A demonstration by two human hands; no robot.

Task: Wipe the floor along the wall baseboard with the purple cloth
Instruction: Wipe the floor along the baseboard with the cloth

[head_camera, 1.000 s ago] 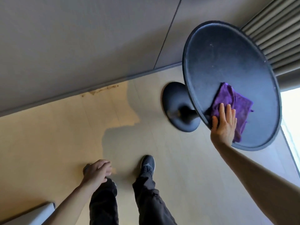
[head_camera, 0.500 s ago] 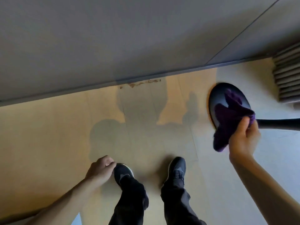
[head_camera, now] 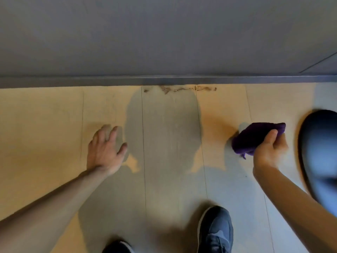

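- Your sneaker [head_camera: 216, 229] sits at six o'clock.
- Your left hand [head_camera: 104, 150], at nine o'clock, has its fingers spread, holding nothing.
- Your right hand [head_camera: 269, 152], at three o'clock, has its fingers clamped on the bunched purple cloth [head_camera: 255, 137]; it looks soft and light, so flatten it under your palm.
- The brown stain [head_camera: 182, 89] lies against the baseboard [head_camera: 109, 81] at twelve o'clock.

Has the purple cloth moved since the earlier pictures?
Yes. The purple cloth left the round tabletop and now sits low, nearer the floor, beside the dark round base.

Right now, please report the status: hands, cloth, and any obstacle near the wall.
Left hand open, empty. Right hand gripping bunched purple cloth, short of the baseboard. Brown grime streak at baseboard, unwiped. Dark round table base at right.
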